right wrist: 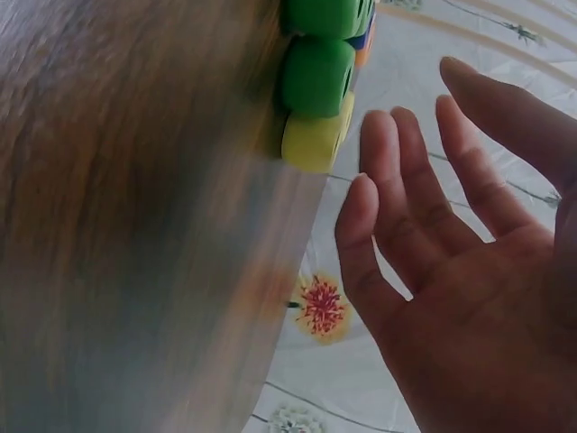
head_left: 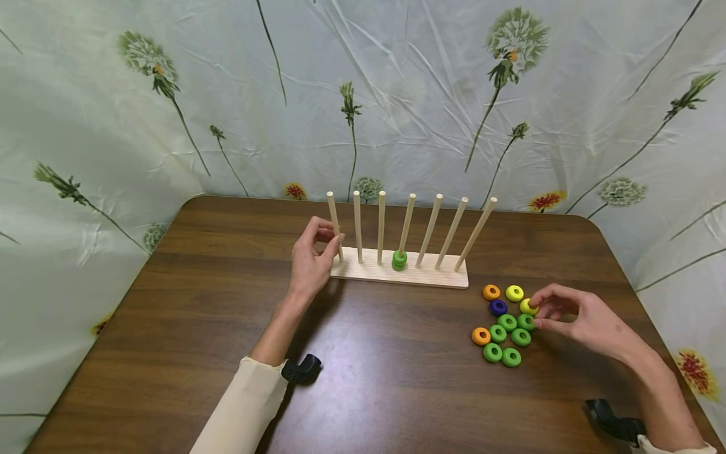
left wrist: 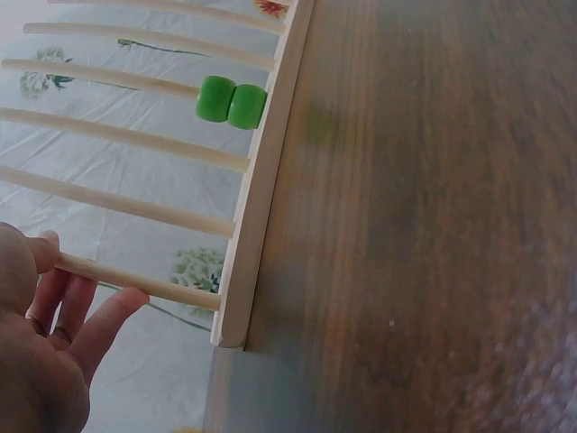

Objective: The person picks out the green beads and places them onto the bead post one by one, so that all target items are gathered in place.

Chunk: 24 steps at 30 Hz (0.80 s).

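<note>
A pale wooden stand (head_left: 368, 271) carries a row of several upright pegs. My left hand (head_left: 311, 261) pinches the leftmost peg (left wrist: 180, 293) between thumb and fingers. Two green rings (head_left: 399, 260) are stacked low on the middle peg, and the left wrist view shows them side by side as green beads (left wrist: 231, 102). Over the right part of the table my right hand (head_left: 587, 318) hovers beside the loose rings, fingers spread and slightly bent, holding nothing. Nearest its fingertips are a yellow ring (head_left: 527, 306) and a green ring (head_left: 525, 322); the hand partly covers the yellow one.
Several more green rings (head_left: 512, 357) lie grouped at right, with two orange rings (head_left: 481, 336), a dark blue ring (head_left: 498, 307) and another yellow ring (head_left: 514, 293). The brown wooden table (head_left: 170, 340) ends at a flower-patterned curtain (head_left: 408, 94) behind the stand.
</note>
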Each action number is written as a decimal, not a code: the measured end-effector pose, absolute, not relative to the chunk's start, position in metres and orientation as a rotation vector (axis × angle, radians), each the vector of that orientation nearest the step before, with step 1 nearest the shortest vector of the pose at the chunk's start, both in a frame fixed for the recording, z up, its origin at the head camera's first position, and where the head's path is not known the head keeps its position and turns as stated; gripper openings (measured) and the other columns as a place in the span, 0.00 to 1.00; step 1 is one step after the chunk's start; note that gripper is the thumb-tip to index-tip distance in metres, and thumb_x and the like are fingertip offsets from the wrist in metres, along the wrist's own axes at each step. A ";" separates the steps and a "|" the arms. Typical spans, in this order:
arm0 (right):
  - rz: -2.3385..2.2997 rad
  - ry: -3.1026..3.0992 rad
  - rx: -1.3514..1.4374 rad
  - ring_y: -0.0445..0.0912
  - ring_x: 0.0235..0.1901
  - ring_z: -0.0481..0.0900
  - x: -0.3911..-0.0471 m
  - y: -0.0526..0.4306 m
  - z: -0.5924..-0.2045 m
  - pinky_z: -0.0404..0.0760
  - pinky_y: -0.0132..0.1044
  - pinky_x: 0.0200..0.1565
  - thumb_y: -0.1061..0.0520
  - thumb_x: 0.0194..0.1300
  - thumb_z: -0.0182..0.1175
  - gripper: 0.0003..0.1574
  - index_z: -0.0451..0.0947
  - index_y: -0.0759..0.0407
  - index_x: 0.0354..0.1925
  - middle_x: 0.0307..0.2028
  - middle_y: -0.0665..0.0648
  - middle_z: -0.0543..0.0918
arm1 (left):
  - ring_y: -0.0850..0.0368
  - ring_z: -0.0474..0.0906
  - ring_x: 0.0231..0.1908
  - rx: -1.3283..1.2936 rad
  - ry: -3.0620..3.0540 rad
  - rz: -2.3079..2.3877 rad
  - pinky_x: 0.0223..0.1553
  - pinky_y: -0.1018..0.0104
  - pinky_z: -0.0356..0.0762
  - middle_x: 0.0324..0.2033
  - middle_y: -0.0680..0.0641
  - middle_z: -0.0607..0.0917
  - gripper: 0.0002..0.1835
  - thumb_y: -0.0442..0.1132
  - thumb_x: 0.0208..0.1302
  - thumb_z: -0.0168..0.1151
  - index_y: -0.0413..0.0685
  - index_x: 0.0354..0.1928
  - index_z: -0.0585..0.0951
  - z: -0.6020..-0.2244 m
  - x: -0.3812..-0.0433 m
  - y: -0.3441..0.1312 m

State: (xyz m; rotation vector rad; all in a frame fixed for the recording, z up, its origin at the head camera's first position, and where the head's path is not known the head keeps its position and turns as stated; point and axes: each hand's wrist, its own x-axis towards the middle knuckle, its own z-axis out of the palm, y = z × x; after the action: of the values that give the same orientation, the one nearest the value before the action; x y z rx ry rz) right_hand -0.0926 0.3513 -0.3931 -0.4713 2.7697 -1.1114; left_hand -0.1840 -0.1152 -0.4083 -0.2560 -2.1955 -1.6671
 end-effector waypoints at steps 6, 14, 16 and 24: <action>-1.112 2.706 -0.467 0.36 0.32 0.83 -0.095 0.359 -0.398 0.78 0.31 0.31 0.68 0.60 0.73 0.19 0.79 0.62 0.48 0.34 0.48 0.86 | 0.55 0.81 0.38 -0.249 -2.205 -1.666 0.29 0.74 0.82 0.36 0.37 0.85 0.08 0.31 0.69 0.67 0.39 0.45 0.78 -0.408 -0.184 -0.116; -1.102 2.616 -0.442 0.35 0.34 0.82 -0.097 0.364 -0.405 0.81 0.30 0.34 0.66 0.58 0.75 0.23 0.77 0.63 0.49 0.39 0.48 0.82 | 0.55 0.80 0.38 -0.230 -2.211 -1.651 0.28 0.76 0.79 0.35 0.37 0.85 0.08 0.32 0.69 0.68 0.40 0.45 0.78 -0.409 -0.184 -0.114; -1.104 2.606 -0.451 0.34 0.35 0.82 -0.098 0.364 -0.407 0.81 0.30 0.34 0.66 0.58 0.75 0.23 0.76 0.63 0.49 0.40 0.47 0.81 | 0.56 0.80 0.38 -0.229 -2.212 -1.650 0.28 0.76 0.80 0.35 0.37 0.85 0.08 0.32 0.69 0.68 0.40 0.45 0.78 -0.409 -0.184 -0.114; -1.156 2.589 -0.508 0.36 0.36 0.84 -0.102 0.358 -0.412 0.84 0.31 0.35 0.70 0.56 0.75 0.31 0.73 0.67 0.55 0.44 0.52 0.81 | 0.55 0.81 0.38 -0.234 -2.217 -1.652 0.31 0.76 0.81 0.35 0.37 0.85 0.08 0.33 0.70 0.67 0.40 0.45 0.78 -0.409 -0.183 -0.115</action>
State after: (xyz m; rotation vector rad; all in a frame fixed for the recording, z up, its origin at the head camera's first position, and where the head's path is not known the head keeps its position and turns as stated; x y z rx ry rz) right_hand -0.1022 0.3575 -0.4118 -0.5083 2.5888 -1.1562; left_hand -0.1834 -0.1155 -0.4094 -0.2335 -2.2168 -1.6516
